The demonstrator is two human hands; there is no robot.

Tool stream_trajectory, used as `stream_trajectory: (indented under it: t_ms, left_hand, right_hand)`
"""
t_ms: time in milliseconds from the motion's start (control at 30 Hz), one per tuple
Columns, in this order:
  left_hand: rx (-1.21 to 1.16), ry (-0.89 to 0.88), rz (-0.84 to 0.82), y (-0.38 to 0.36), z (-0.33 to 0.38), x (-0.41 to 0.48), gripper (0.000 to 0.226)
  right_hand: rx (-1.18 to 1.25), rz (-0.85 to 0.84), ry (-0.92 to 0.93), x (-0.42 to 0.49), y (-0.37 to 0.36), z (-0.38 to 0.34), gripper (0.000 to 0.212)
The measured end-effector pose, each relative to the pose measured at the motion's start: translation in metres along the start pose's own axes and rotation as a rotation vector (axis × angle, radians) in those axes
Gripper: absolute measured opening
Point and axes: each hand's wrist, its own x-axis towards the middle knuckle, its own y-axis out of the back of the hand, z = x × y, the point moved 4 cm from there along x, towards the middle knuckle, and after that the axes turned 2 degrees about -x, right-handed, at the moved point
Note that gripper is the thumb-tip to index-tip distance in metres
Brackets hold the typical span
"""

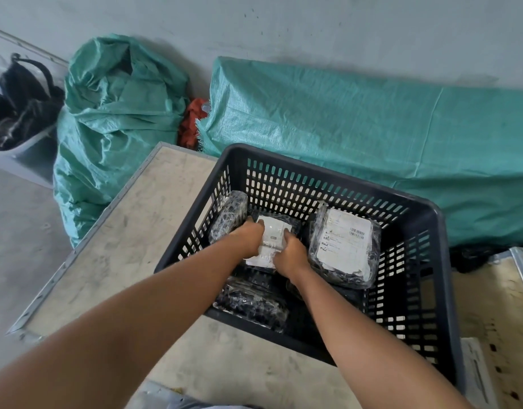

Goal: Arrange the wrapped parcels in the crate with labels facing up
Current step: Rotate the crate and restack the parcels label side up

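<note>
From the head camera I see both hands down inside the black crate (336,184), which sits on the bench (130,231). My left hand (248,236) and right hand (291,255) close on opposite sides of one wrapped parcel (272,240); the fingers (260,223) of the left curl over its far left edge, and those of the right press its right edge. Its white label faces up between the two hands. Just right of my right hand lies a second parcel (344,249), label up, barcode showing. Left of my left hand a dark parcel (229,219) leans against the crate wall with no label showing. Below my hands another dark parcel (251,302) lies flat near the front wall. Beyond the crate stand green sacks (115,113).
</note>
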Motion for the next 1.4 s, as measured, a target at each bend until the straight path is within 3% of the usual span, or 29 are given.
stream_trajectory:
  t_ms: [167,267,333,467,533,667,900,1167,1400]
  left_hand:
    - [-0.126,-0.244,0.268,0.07,0.011,-0.062,0.074]
    - [-0.237,-0.446,0.492,0.1,-0.005,-0.111,0.061]
    - [-0.185,-0.418,0.607,0.106,-0.027,-0.132,0.056]
    - [-0.131,-0.121,0.439,0.095,-0.072,-0.138,0.072]
    - [-0.192,-0.109,0.376,0.088,-0.084,-0.135,0.077]
    - [-0.311,-0.12,0.442,0.085,-0.091,-0.128,0.079]
    - [-0.394,-0.172,0.449,0.082,-0.099,-0.127,0.076]
    - [-0.4,-0.177,0.423,0.081,-0.095,-0.127,0.075]
    - [-0.461,-0.169,0.442,0.083,-0.091,-0.128,0.075]
  right_hand:
    - [0.184,0.07,0.111,-0.005,0.021,-0.016,0.06]
    - [0.232,0.089,0.179,-0.012,0.025,-0.027,0.051]
    - [0.273,0.075,0.224,-0.017,0.021,-0.038,0.049]
    - [0.3,-0.075,0.28,-0.022,-0.005,-0.07,0.052]
    - [0.298,-0.143,0.283,-0.024,-0.019,-0.086,0.061]
    - [0.169,-0.202,0.36,-0.025,-0.045,-0.1,0.083]
    - [0.256,0.065,0.32,-0.026,-0.043,-0.082,0.079]
    - [0.221,0.046,0.324,-0.029,-0.044,-0.08,0.076]
    - [0.324,0.135,0.29,-0.03,-0.014,-0.079,0.057]
